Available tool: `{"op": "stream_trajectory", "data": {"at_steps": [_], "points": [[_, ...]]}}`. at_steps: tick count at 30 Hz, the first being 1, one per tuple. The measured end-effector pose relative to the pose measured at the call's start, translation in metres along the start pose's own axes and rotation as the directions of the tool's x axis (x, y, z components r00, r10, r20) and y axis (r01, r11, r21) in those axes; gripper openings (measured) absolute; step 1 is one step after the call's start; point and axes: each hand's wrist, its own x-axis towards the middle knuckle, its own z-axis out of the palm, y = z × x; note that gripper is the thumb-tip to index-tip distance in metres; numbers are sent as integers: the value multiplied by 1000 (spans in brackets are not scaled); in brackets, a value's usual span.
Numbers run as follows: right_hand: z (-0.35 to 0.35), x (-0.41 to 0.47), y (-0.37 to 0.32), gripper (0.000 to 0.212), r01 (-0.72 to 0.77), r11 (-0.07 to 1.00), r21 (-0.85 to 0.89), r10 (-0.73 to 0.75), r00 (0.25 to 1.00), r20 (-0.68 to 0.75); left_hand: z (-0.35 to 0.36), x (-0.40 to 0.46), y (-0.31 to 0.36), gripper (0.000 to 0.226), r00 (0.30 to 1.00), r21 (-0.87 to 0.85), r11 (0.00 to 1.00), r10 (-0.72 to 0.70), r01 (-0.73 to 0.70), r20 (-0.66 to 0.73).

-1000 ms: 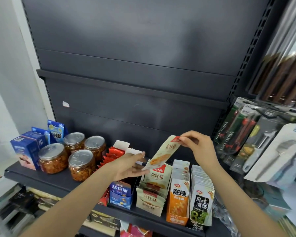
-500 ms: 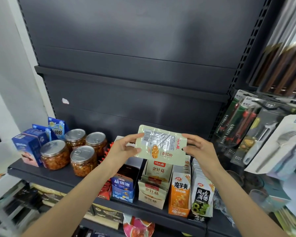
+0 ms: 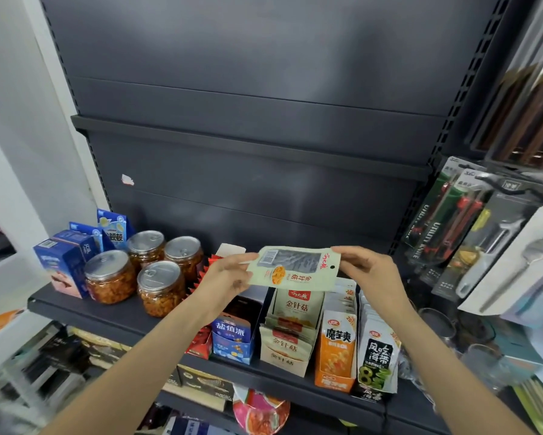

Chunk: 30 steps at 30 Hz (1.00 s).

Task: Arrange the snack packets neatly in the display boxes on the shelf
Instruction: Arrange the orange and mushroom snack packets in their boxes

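A pale green snack packet is held sideways above the shelf, its back with barcode facing me. My left hand pinches its left edge and my right hand pinches its right edge. Directly below stands a beige display box with several matching packets. To its right are an orange display box and a row of black-and-white seaweed packets. A blue display box sits to the left.
Several clear jars of orange food and blue cartons stand on the left of the dark shelf. Utility knives and kitchen tools hang at the right. More goods fill the lower shelf.
The packet went from a right-hand pinch at one corner to being held flat and sideways between both hands, turned to show its back, and lifted slightly.
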Motion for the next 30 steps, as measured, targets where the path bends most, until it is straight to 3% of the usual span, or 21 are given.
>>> {"op": "stream_trajectory", "data": {"at_steps": [4,6,9,12,15,18,20,24,27,30], "points": [[-5,3,2,15,61,990,-124,-68,996,-53,4,8,-6,33,992,-95,989,-121,117,-33],[-8,4,7,12,55,992,-115,-63,996,-68,8,13,-11,28,990,-52,990,-130,128,-54],[-9,7,19,11,-9,997,-70,3,997,-78,14,20,-19,28,981,55,983,-171,177,-92],[-6,6,37,21,-123,990,74,127,990,-58,17,28,-22,28,968,6,972,-231,233,-101],[-5,2,57,28,-186,982,42,186,982,-7,16,33,-28,15,983,241,954,-160,177,-87],[-4,1,72,15,-205,966,-158,216,975,55,11,39,-41,15,995,640,768,-72,14,65],[-1,4,75,8,-196,950,-245,217,974,60,8,41,-46,18,975,793,602,-109,-92,195],[13,11,76,10,-121,906,-405,181,977,113,9,44,-46,27,940,884,413,-153,-221,306],[27,15,82,14,-57,886,-460,172,962,212,11,46,-44,25,935,897,363,-151,-251,322],[38,18,90,14,-59,869,-491,181,962,205,11,47,-44,22,931,904,319,-135,-284,340]]}}
